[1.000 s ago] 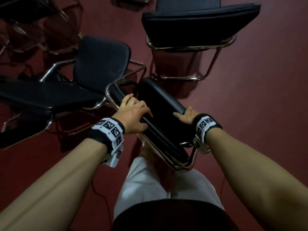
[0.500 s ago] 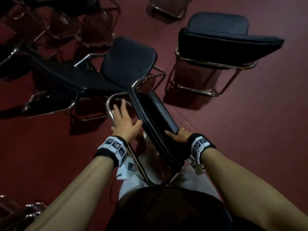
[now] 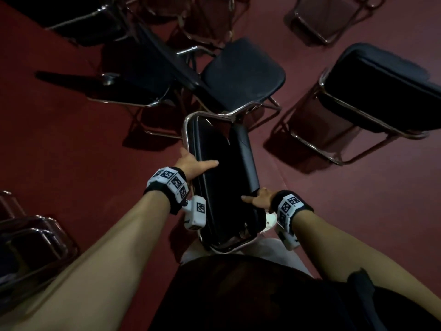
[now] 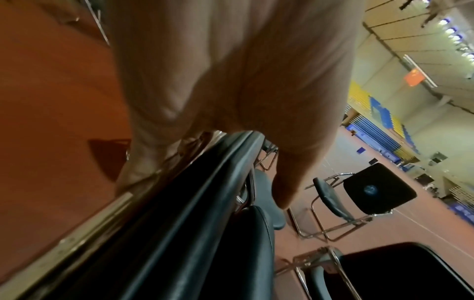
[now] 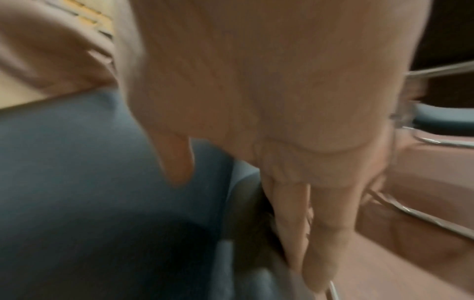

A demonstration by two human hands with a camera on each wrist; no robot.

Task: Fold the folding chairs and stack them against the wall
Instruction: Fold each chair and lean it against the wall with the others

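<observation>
Left hand (image 3: 191, 164) and right hand (image 3: 261, 199) grip opposite edges of the folded chair (image 3: 222, 177), thumbs on its smooth black padding, chrome tube frame outside. Open padded chairs (image 3: 243, 72) stand beyond on dark red carpet (image 3: 71, 163).

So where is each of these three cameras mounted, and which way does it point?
Head: looks down on both forearms, left hand and right hand gripping the folded chair.
Left wrist: looks along the palm and thumb, past the chair's edge, into a hall.
Right wrist: blurred; fingers on its padding.
Shared: all three show the folded chair.
</observation>
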